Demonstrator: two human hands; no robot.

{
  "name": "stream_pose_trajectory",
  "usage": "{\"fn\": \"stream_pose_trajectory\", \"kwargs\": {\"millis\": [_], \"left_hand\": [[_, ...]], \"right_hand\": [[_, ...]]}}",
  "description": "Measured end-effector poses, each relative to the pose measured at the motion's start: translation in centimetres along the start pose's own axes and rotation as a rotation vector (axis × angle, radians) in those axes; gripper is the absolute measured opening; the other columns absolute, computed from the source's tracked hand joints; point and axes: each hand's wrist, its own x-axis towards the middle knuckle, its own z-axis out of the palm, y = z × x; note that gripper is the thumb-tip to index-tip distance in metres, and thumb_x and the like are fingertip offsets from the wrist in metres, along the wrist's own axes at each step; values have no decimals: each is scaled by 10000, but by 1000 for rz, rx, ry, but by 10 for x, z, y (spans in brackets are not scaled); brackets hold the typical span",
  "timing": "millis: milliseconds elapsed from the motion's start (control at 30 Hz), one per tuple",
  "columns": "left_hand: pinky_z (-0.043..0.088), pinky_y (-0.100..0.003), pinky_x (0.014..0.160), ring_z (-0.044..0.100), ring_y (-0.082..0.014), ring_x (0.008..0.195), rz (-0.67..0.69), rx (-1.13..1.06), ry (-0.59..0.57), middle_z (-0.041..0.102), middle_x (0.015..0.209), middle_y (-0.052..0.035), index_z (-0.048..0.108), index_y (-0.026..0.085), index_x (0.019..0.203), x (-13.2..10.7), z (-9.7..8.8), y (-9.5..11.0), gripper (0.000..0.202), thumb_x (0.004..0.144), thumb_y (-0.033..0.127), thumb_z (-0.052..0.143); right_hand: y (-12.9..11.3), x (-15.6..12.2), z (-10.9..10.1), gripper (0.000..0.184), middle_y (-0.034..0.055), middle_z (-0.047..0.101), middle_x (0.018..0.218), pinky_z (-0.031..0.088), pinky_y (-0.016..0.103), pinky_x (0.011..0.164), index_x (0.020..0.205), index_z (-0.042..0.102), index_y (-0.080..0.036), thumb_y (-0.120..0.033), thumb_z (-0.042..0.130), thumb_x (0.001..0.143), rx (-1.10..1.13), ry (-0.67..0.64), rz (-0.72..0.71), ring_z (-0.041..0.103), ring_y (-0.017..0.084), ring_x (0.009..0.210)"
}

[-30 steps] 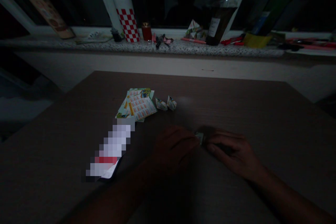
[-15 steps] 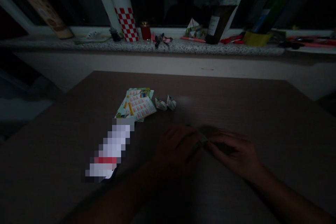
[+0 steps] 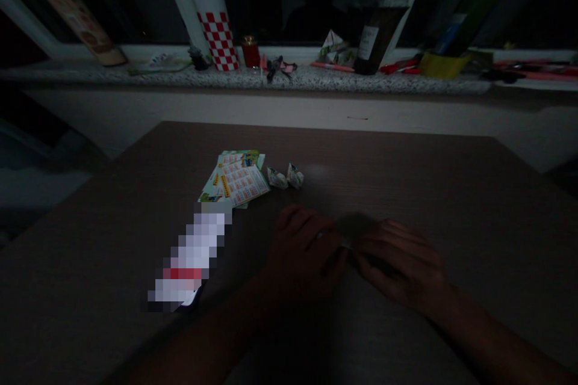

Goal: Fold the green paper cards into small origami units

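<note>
My left hand (image 3: pixel 303 252) rests over the brown table with its fingers curled round a small piece of paper (image 3: pixel 345 246). Only a pale edge of that paper shows between my hands; the rest is covered and dark. From the other side, my right hand (image 3: pixel 400 258) has thumb and fingers closed at the same paper. Beyond my left hand stand two small folded paper pieces (image 3: pixel 277 178), side by side, with printed sides. Left of them lies a fanned stack of printed paper sheets (image 3: pixel 244 185), white with green and yellow parts.
A phone (image 3: pixel 192 258) with a lit, blurred-out screen lies left of my left arm. At the table's (image 3: pixel 383 162) far side is a stone windowsill (image 3: pixel 311 79). On it stand a red-and-white checkered bottle (image 3: pixel 219 36), a red jar (image 3: pixel 250 53) and a dark container (image 3: pixel 371 42).
My right hand has turned, its fingers now bent lower over the paper. My left fingers have shifted slightly, and less of the paper shows. The sheets and folded pieces stay put.
</note>
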Motion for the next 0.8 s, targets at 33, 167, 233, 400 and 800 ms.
{"fn": "stream_pose_trajectory", "kwargs": {"millis": [33, 167, 233, 400, 800], "left_hand": [[402, -399, 856, 584, -185, 837, 10, -9, 0, 677, 882, -38, 603, 183, 805, 0, 0, 0, 52, 765, 202, 631], [398, -408, 886, 590, -186, 861, 29, -24, -21, 683, 890, -29, 601, 182, 810, -1, 1, 1, 55, 763, 191, 629], [395, -412, 896, 591, -186, 870, 35, -21, -32, 686, 903, -27, 602, 182, 794, -1, 2, 1, 31, 767, 185, 617], [402, -402, 871, 596, -180, 837, 59, 4, -41, 684, 851, -22, 587, 176, 736, 1, 4, 1, 36, 771, 181, 590], [411, -384, 834, 602, -163, 761, 36, 91, 1, 676, 767, -13, 583, 177, 690, 8, -2, -12, 45, 732, 165, 593]], "right_hand": [[0, 0, 0, 186, 60, 699, 748, 506, 328, 641, 889, 634, -135, -35, 677, 738, -8, -11, -2, 636, 166, 667], [-1, -1, 1, 132, 43, 692, 740, 492, 322, 633, 884, 643, -144, -64, 645, 779, -24, -71, 8, 620, 155, 643], [-1, -1, 1, 135, 52, 693, 753, 490, 327, 641, 894, 642, -137, -61, 641, 782, -27, -78, -12, 621, 161, 657], [-1, -1, 1, 140, 55, 675, 737, 481, 330, 623, 904, 635, -129, -61, 636, 781, -26, -97, -48, 598, 163, 645], [2, -2, -1, 211, 39, 709, 759, 511, 326, 615, 932, 633, -189, -56, 641, 768, -4, -56, -34, 645, 168, 641]]}}
